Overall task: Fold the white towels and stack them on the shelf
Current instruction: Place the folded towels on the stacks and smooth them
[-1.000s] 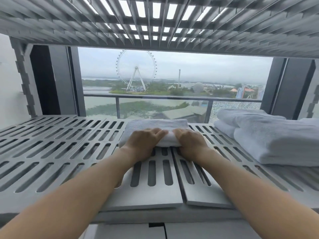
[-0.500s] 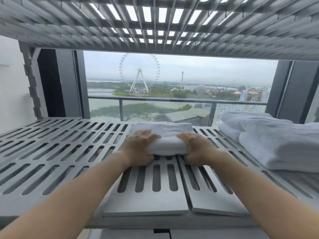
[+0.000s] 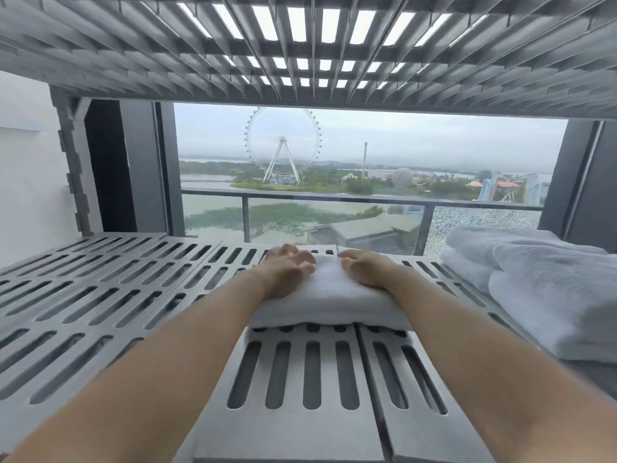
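While both arms reach forward over the slotted metal shelf (image 3: 100, 305), the left hand (image 3: 287, 270) and the right hand (image 3: 362, 269) lie palm-down on top of a folded white towel (image 3: 329, 304). Their fingers are stretched out flat and close together, pressing on the cloth rather than curling round it; the fingertips at the far end are blurred. A second ago the hands were cupped against the towel's near edge, with the thumbs tucked low at its front. Now they sit further along, over its middle and far part, and the whole near fold shows in front of the wrists.

That towel lies in the middle of the shelf, across two grey slotted panels, its near edge sagging a little over the slots. Compared with the earlier view it fills more of the scene and sits closer to the far edge of the shelf.

To the right, apart from it, a stack of folded white towels (image 3: 547, 295) rests on the same shelf, just as before. Another slotted shelf (image 3: 300, 45) hangs overhead. Beyond the far edge, a window (image 3: 367, 155) looks out on a railing (image 3: 334, 198), a big wheel (image 3: 283, 145) and water.
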